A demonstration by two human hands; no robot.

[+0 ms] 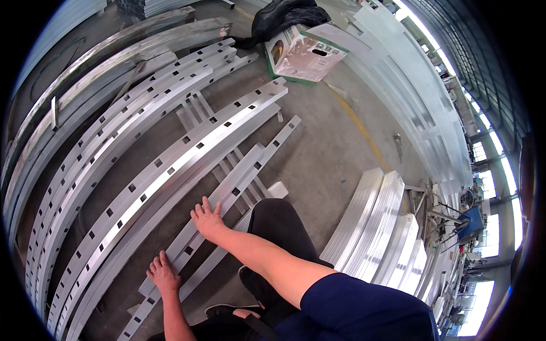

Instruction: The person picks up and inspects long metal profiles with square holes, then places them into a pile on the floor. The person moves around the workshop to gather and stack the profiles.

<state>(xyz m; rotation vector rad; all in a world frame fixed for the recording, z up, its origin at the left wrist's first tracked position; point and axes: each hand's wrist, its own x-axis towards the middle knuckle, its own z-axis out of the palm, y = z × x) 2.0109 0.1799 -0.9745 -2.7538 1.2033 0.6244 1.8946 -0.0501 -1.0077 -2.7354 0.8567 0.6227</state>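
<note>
Both hands rest on a long silver metal rail [238, 183] with square holes punched along it. My right hand [208, 220] lies on the rail's upper part with its fingers spread. Lower down along the same rail is my left hand [164, 274], fingers apart against its far side. Neither hand wraps round the metal. Short crossbars [233, 165] show beneath the rail near its upper end. Just left of it run more punched rails [170, 169], side by side and lengthwise. Along my near side a plain narrow bar [211, 258] passes beside my feet.
A printed carton [310, 54] with black plastic sheeting [290, 20] stands beyond the rails. Stacked pale profiles [364, 219] lie to the right, and long white panels [398, 85] extend behind them. A blue object [471, 225] is at far right. My knee [281, 227] is close to the rail.
</note>
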